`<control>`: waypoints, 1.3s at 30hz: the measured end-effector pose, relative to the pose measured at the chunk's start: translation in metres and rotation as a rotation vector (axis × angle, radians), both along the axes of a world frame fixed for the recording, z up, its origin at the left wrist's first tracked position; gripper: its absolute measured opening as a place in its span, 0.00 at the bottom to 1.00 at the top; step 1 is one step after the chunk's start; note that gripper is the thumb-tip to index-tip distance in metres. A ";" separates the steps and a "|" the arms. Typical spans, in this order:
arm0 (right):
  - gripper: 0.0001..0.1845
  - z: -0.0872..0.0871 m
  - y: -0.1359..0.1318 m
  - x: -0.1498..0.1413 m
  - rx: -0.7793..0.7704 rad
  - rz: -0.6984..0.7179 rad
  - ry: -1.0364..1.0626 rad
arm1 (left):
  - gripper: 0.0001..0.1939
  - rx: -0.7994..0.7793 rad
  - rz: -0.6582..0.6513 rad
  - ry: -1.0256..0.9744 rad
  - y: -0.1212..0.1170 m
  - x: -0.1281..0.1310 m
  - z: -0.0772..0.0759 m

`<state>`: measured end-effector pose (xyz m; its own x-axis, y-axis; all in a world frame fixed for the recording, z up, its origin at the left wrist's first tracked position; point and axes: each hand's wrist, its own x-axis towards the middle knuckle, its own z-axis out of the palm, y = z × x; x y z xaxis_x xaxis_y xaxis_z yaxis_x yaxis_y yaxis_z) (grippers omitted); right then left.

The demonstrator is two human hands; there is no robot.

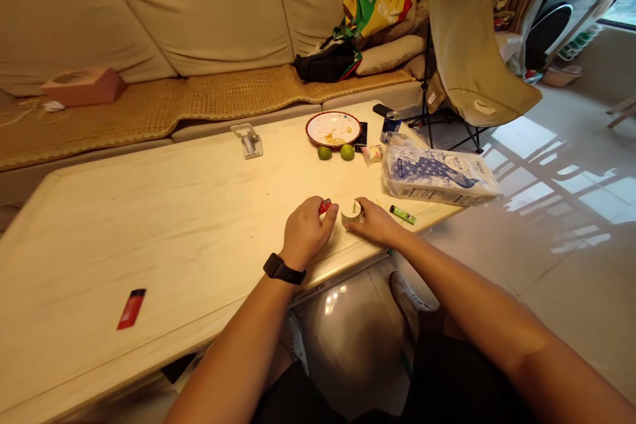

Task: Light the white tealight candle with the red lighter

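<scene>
My left hand point(307, 230), a black watch on its wrist, is closed around a small red lighter point(324, 206) whose tip sticks out toward a small white candle point(351, 212) on the pale table point(149, 225). My right hand point(373, 220) rests on the table and its fingers hold the candle from the right side. The lighter tip sits just left of the candle, close to it.
A green lighter point(403, 214) lies right of my right hand, a blue-white tissue pack point(437, 175) beyond it. Two limes point(336, 152), a plate point(333, 128) and a can point(391, 124) stand farther back. Another red lighter point(132, 309) lies near-left. Sofa behind, folding chair point(472, 59) to the right.
</scene>
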<state>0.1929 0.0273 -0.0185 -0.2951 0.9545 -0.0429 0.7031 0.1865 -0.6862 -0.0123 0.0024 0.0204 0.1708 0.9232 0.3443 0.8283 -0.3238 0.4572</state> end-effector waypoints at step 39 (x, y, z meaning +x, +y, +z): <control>0.23 0.033 -0.033 0.020 0.089 0.150 -0.450 | 0.11 0.171 -0.069 0.227 0.022 0.019 -0.007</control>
